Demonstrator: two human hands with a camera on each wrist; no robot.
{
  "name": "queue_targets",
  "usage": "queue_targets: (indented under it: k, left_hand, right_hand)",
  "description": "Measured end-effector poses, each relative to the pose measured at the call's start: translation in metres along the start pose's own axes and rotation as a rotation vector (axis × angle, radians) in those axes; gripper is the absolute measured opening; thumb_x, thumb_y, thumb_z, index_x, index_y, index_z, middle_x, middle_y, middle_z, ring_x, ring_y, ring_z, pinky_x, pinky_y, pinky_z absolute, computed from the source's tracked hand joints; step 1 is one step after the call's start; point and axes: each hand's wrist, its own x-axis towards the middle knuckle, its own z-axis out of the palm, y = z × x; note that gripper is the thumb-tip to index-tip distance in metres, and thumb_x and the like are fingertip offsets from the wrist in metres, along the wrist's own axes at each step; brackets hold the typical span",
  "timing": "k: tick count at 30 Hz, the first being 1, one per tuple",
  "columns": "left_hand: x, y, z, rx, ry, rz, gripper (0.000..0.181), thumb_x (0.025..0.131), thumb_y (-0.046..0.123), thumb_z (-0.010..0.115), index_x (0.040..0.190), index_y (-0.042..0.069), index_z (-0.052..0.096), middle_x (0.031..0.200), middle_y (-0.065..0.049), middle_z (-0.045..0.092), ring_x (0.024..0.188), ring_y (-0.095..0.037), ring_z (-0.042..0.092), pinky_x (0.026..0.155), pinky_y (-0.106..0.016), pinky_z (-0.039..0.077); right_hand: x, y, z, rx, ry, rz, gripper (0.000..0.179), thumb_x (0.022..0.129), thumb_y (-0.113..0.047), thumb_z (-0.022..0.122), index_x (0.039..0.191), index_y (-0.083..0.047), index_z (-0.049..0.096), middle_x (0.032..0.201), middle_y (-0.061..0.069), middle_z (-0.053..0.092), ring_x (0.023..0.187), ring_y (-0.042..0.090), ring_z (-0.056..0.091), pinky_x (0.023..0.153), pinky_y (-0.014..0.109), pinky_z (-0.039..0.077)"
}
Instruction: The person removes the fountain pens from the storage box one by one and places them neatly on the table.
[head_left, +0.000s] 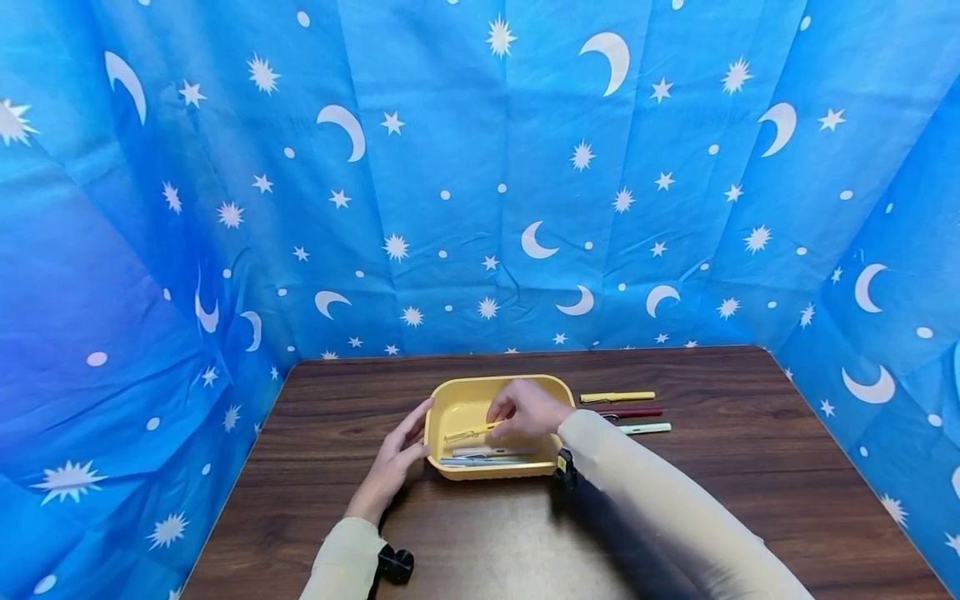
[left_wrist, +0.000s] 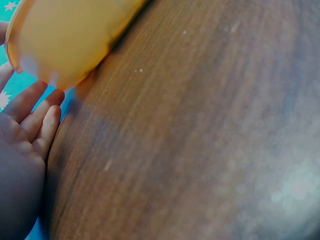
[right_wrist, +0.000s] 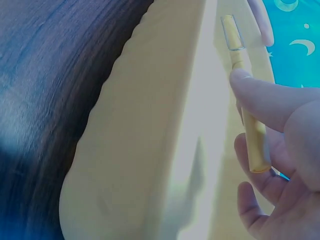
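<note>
A yellow plastic bin (head_left: 495,473) stands on the table. My right hand (head_left: 532,408) reaches into it from the right and pinches a yellow pen (right_wrist: 257,145) between thumb and fingers. In the right wrist view the pen slants across the bin, its wire clip (right_wrist: 232,32) pointing away from the palm. Below it, a whitish pen (head_left: 472,452) and a blue-grey pen (head_left: 468,462) lie side by side on the bin's floor along the near wall. My left hand (head_left: 393,462) steadies the bin's left end, its extended fingers (left_wrist: 42,117) against the outer wall.
Right of the bin, a yellow pen (head_left: 618,397), a dark red pen (head_left: 637,413) and a pale green pen (head_left: 648,428) lie roughly parallel, partly behind my right sleeve (head_left: 645,475). A blue star-and-moon curtain (head_left: 465,250) encloses the dark wooden table (head_left: 465,542) at the back and sides.
</note>
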Motion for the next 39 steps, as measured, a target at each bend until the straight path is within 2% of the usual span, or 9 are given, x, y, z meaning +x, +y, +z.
queue_targets:
  k: [6, 13, 20, 24, 28, 33, 39]
  left_hand:
    - [-0.001, -0.002, 0.0, -0.009, -0.006, 0.008, 0.076, 0.093, -0.006, 0.055, 0.164, 0.017, 0.039, 0.169, -0.013, 0.035, 0.152, -0.037, 0.038, 0.111, -0.015, 0.04]
    - [-0.001, 0.0, 0.001, -0.006, 0.001, -0.013, 0.077, 0.093, -0.007, 0.055, 0.164, 0.018, 0.038, 0.169, -0.011, 0.035, 0.153, -0.034, 0.037, 0.111, -0.015, 0.039]
    - [-0.002, 0.002, 0.0, -0.013, -0.003, -0.006, 0.077, 0.093, -0.006, 0.055, 0.164, 0.017, 0.038, 0.17, -0.01, 0.034, 0.153, -0.034, 0.037, 0.111, -0.015, 0.039]
    - [-0.001, 0.001, 0.0, -0.014, 0.0, -0.007, 0.077, 0.093, -0.007, 0.055, 0.164, 0.017, 0.038, 0.169, -0.01, 0.035, 0.152, -0.034, 0.038, 0.111, -0.015, 0.04]
    - [-0.001, 0.0, -0.001, -0.011, 0.002, 0.002, 0.077, 0.092, -0.007, 0.055, 0.164, 0.016, 0.038, 0.169, -0.012, 0.035, 0.152, -0.037, 0.037, 0.11, -0.015, 0.04]
    - [0.0, 0.0, -0.001, -0.01, 0.004, 0.009, 0.077, 0.092, -0.007, 0.055, 0.164, 0.015, 0.038, 0.169, -0.012, 0.034, 0.153, -0.037, 0.037, 0.11, -0.015, 0.04]
    - [0.0, 0.0, 0.0, -0.005, -0.002, 0.003, 0.076, 0.093, -0.006, 0.055, 0.164, 0.016, 0.038, 0.17, -0.012, 0.033, 0.153, -0.037, 0.036, 0.111, -0.015, 0.04]
  right_hand:
    - [-0.009, 0.001, -0.006, -0.005, 0.032, -0.011, 0.012, 0.089, -0.014, 0.084, 0.1, -0.009, 0.083, 0.096, -0.001, 0.078, 0.084, 0.007, 0.068, 0.077, 0.025, 0.059]
    - [-0.022, 0.0, -0.014, -0.007, 0.103, -0.034, 0.013, 0.093, -0.017, 0.081, 0.104, -0.013, 0.084, 0.102, -0.004, 0.08, 0.093, 0.01, 0.07, 0.088, 0.04, 0.062]
    - [-0.036, 0.002, -0.024, 0.029, 0.168, -0.075, 0.015, 0.091, -0.012, 0.082, 0.106, -0.009, 0.083, 0.106, 0.002, 0.081, 0.099, 0.02, 0.074, 0.09, 0.048, 0.061]
    - [-0.044, 0.005, -0.031, 0.023, 0.208, -0.079, 0.017, 0.091, -0.013, 0.082, 0.108, -0.009, 0.083, 0.107, 0.001, 0.08, 0.103, 0.02, 0.075, 0.093, 0.05, 0.06]
    - [-0.053, 0.009, -0.04, 0.016, 0.254, -0.055, 0.019, 0.09, -0.015, 0.083, 0.108, -0.013, 0.084, 0.108, -0.003, 0.08, 0.105, 0.017, 0.073, 0.094, 0.05, 0.059]
    - [-0.066, 0.016, -0.053, -0.009, 0.297, -0.019, 0.018, 0.09, -0.019, 0.084, 0.108, -0.017, 0.085, 0.106, -0.006, 0.08, 0.099, 0.017, 0.071, 0.083, 0.048, 0.06]
    - [-0.088, 0.027, -0.07, 0.0, 0.339, 0.046, 0.017, 0.091, -0.019, 0.083, 0.107, -0.016, 0.084, 0.106, -0.006, 0.079, 0.101, 0.017, 0.071, 0.082, 0.038, 0.062]
